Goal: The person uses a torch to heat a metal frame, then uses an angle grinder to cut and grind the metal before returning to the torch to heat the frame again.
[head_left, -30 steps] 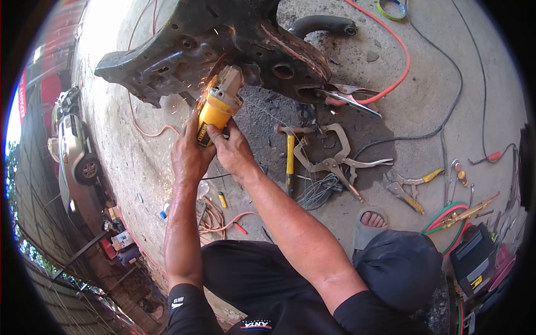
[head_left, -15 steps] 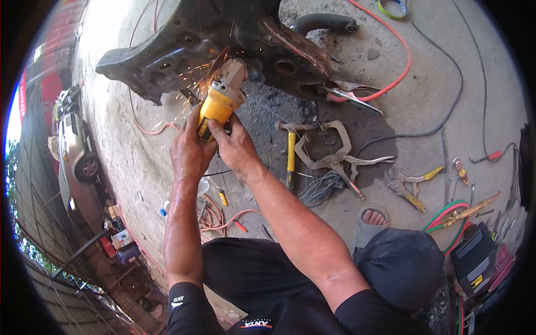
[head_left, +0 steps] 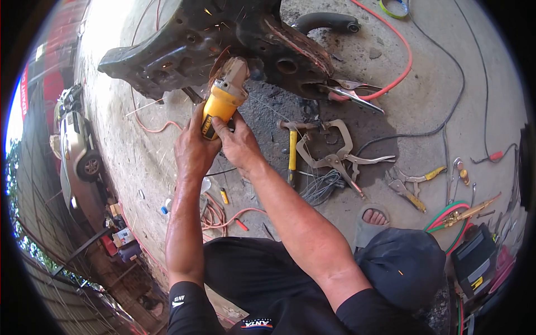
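Left hand (head_left: pixel 192 152) and right hand (head_left: pixel 242 145) both wrapped round the grinder (head_left: pixel 222 103), fingers closed on its body. Long axis points away from the person, head tipped slightly right. Disc (head_left: pixel 219 63) sits on the head's left, near edge-on, up by the frame (head_left: pixel 133 62) straight ahead; contact unclear. Neither hand clearly nearer the frame.

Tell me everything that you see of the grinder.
The grinder has a yellow, plastic-looking body with a dark label, a grey, metal-looking head and a thin brownish disc. It slants, head away from the person, by the dark frame. The left hand and right hand grip its body. Whether the disc touches the frame is unclear.
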Demonstrator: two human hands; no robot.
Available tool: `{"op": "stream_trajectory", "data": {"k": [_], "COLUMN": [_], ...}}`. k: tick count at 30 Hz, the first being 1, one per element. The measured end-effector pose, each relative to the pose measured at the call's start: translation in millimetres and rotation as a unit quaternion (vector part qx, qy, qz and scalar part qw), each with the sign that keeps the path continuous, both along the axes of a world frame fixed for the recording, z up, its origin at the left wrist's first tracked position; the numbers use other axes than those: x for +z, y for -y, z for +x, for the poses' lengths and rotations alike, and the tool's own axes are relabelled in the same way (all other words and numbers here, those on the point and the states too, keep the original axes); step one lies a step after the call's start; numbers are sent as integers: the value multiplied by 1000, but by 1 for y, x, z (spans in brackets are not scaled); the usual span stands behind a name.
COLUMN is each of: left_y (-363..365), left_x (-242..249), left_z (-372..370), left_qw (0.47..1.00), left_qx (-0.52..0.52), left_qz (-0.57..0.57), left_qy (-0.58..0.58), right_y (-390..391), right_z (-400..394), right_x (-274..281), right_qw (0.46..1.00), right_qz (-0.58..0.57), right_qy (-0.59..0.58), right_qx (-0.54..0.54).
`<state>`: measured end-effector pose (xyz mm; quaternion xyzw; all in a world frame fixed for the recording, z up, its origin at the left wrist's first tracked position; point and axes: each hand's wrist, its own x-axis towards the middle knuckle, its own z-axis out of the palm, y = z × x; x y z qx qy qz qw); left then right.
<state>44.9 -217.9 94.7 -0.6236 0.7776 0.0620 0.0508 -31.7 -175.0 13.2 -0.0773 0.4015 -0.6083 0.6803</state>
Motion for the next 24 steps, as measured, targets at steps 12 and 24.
{"op": "stream_trajectory", "data": {"k": [12,24], "left_y": [-4,-52], "left_x": [7,5], "left_z": [-3,-12], "left_qw": [1000,870], "left_qx": [1,176], "left_qz": [-9,25], "left_qy": [-6,-460], "right_y": [-2,-19], "right_z": [1,-26], "right_x": [2,72], "right_qw": [1000,968], "right_qz": [-23,-27], "right_qy": [10,-246], "right_qx": [-15,-30]}}
